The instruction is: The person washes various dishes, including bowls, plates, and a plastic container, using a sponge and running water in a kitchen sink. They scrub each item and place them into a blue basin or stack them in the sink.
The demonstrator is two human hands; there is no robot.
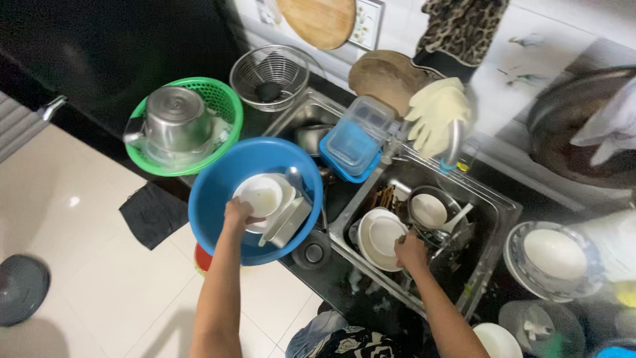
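The person's left hand (238, 213) is gripping the rim of a white bowl (260, 197) inside the blue basin (218, 192), where other white dishes are leaning against each other. The right hand (411, 252) is closing on the edge of a white plate (383, 237) in the steel sink (493, 219). Both holds are at the rim only, so wet ware is likely to be slipping; a dropped plate would be striking the bowls and utensils crowding the sink. The basin is overhanging the worktop (331, 282) edge above the tiled floor (99, 265), so pressing on its near side could be tipping it. A green basket (228, 109) carrying a steel pot (173, 118) is sitting just beside the basin, a blue-lidded container (350, 142) is resting between the two sink bowls, and rubber gloves (437, 116) are hanging over the tap, narrowing the reach.
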